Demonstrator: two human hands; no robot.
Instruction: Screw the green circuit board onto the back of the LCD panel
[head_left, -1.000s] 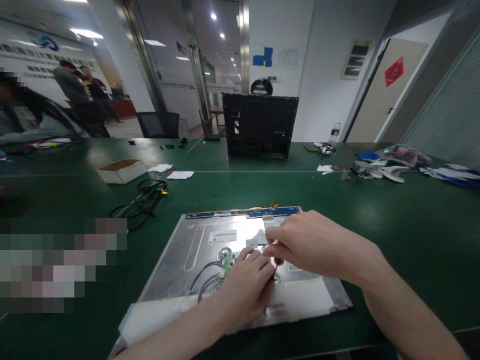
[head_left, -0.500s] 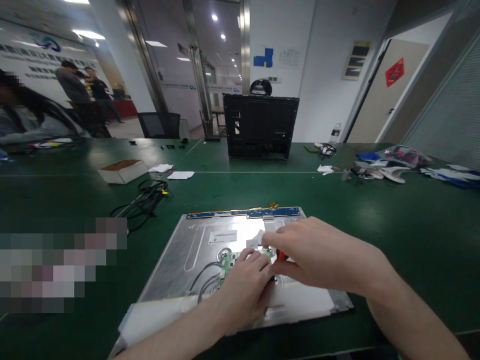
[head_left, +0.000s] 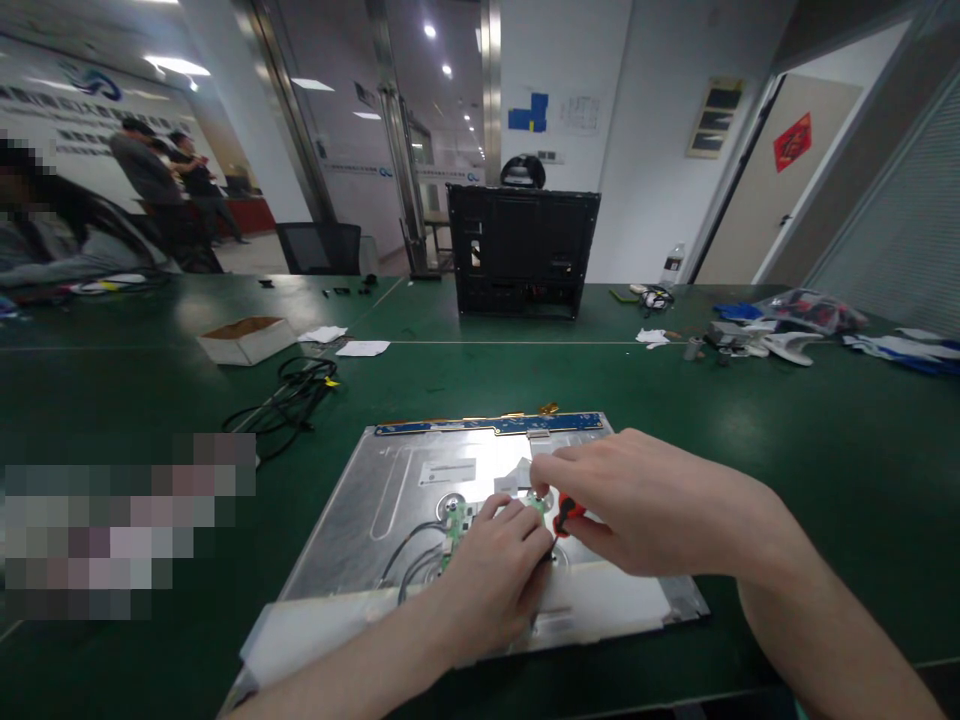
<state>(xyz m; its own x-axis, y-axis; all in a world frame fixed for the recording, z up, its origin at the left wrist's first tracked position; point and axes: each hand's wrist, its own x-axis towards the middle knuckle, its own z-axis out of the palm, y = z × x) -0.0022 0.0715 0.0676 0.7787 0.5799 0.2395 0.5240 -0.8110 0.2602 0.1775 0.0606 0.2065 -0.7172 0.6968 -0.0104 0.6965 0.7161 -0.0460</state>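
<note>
In front of me a silver display panel (head_left: pixel 390 480) lies with its metal back up, with a green circuit board (head_left: pixel 456 520) near its middle. My left hand (head_left: pixel 495 565) is curled over this board and covers most of it; its thumb is hidden. My right hand (head_left: pixel 622 505) is closed on a red-and-black screwdriver (head_left: pixel 568 514), whose thin shaft slants down toward the board's right end beside the left fingers. The tip is hidden. Grey cables (head_left: pixel 412 545) leave the board's left side. A blue circuit strip (head_left: pixel 480 425) runs along the panel's far edge.
Black cables (head_left: pixel 292 400) and a small open box (head_left: pixel 247 342) lie to the left. A black monitor housing (head_left: pixel 525 250) stands at the back. Loose parts (head_left: pixel 742 340), a bag (head_left: pixel 814 310) and a bottle (head_left: pixel 673 263) are on the right. People are at far left.
My right fingers have shifted and opened slightly around the screwdriver, so more of its handle and its shaft now shows. My left hand stays on the board.
</note>
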